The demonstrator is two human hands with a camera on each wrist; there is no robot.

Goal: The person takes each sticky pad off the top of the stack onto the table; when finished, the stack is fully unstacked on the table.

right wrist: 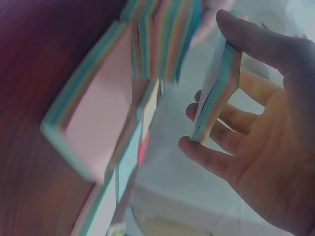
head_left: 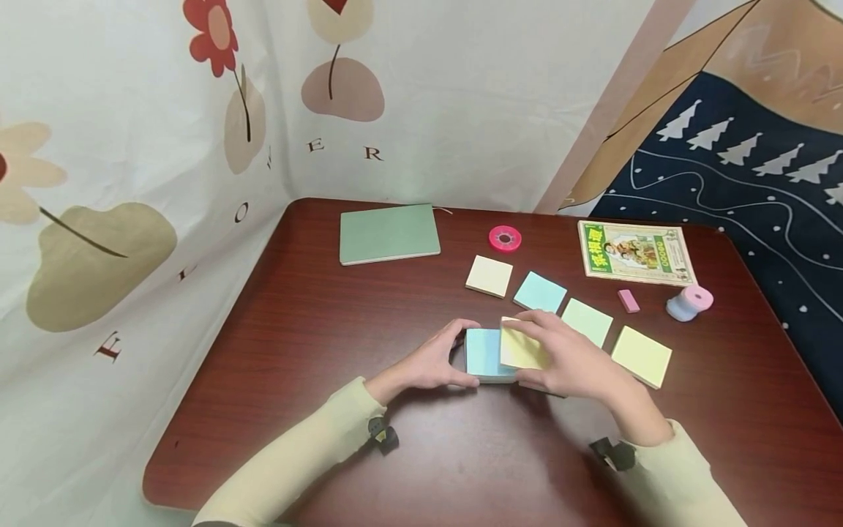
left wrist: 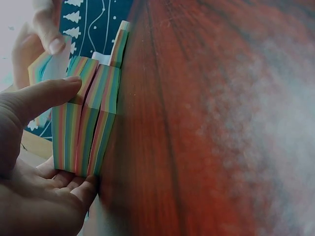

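Observation:
A stack of sticky note pads, blue on top, lies on the table, and its edges are striped in several colours in the left wrist view. My left hand holds this stack, with the thumb on one side and fingers on the opposite side. Over the stack's right part, my right hand pinches a yellow-topped sticky note pad between thumb and fingers; it is raised off the stack in the right wrist view. A pink-topped pad lies beside the stack, mostly hidden under my right hand in the head view.
Behind my hands lie cream, blue, pale green and yellow pads. Farther back are a green notebook, a pink tape roll, an illustrated booklet, a pink eraser and a pink-and-blue roll.

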